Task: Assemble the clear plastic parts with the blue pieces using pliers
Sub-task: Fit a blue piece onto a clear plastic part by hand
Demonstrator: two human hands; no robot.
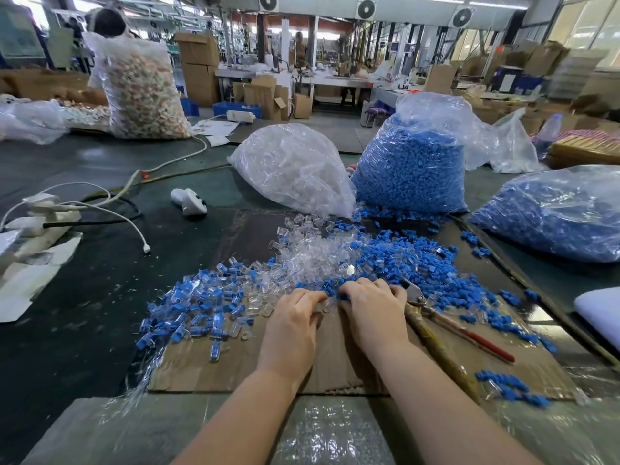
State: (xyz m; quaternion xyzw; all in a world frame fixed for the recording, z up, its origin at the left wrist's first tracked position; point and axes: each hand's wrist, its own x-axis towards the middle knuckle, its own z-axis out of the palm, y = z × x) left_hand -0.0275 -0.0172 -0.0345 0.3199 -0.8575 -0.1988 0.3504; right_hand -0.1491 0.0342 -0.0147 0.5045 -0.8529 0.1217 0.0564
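Loose clear plastic parts (303, 256) and loose blue pieces (412, 260) lie heaped on a cardboard sheet (201, 367). To the left sits a pile of joined clear-and-blue parts (201, 307). My left hand (295, 322) pinches a small clear part at the near edge of the heap. My right hand (372, 308) is close beside it, its fingers curled on a blue piece. The pliers (432, 317) lie on the cardboard just right of my right hand, their red-tipped handles pointing toward me.
A bag of clear parts (295, 169) and two bags of blue pieces (416, 162) (553, 213) stand behind the heap. A white handheld device (189, 201), cables and a power strip (50, 209) lie at left. A person sits behind a big bag (144, 92) far left.
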